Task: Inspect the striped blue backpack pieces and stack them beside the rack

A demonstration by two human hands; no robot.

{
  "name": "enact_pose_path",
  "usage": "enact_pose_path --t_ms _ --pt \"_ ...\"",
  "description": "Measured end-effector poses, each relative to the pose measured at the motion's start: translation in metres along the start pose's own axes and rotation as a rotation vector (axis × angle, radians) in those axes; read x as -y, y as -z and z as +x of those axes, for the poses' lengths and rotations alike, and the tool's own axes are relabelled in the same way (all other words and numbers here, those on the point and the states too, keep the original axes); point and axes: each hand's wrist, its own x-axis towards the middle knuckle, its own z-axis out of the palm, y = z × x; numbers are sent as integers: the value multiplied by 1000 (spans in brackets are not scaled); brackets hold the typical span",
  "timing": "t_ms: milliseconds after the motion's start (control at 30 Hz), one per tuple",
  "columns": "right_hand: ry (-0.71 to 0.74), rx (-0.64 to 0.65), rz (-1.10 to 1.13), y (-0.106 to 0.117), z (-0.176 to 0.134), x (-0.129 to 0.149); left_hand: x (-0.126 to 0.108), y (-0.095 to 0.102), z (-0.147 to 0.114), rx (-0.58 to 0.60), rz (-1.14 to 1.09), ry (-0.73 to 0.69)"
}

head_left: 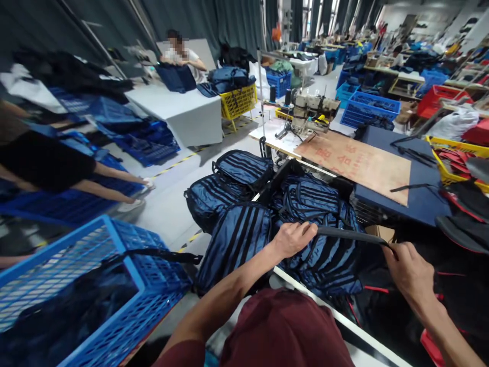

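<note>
Between my two hands a dark webbing strap (349, 234) is stretched, roughly level. My left hand (295, 238) is closed on its left end, and my right hand (408, 269) grips the other end. Below the strap lies a pile of blue backpacks (324, 255) with black stripes. Another striped backpack (239, 237) leans just left of my left forearm, with more of them behind it. Whether the strap is attached to one of the bags cannot be made out.
A blue plastic crate (126, 275) with dark fabric stands at lower left. Ahead is a sewing machine (311, 109) beside a brown cardboard sheet (355, 163) with red writing. A co-worker (181, 56) sits behind a white table (191, 114); another person (46, 158) is at left.
</note>
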Motion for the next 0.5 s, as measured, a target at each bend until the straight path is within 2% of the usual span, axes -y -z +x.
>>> enact_pose_path --t_ms 100,167,233,300,367,433,500 --pt "62 -9 -73 5 10 10 -4 -2 -8 -5 129 -108" --pt "157 16 13 11 16 28 -12 -8 -15 83 234 -200" --pt "324 105 157 15 19 48 -21 -19 -22 215 301 -287" --pt "454 213 292 16 17 61 -25 -30 -25 263 327 -327" --pt "436 267 350 18 13 60 -22 -33 -25 218 315 -308" --pt "317 253 351 22 11 44 -11 -24 -22 205 277 -247" --pt "166 203 341 28 12 18 2 -6 -23 335 199 -158"
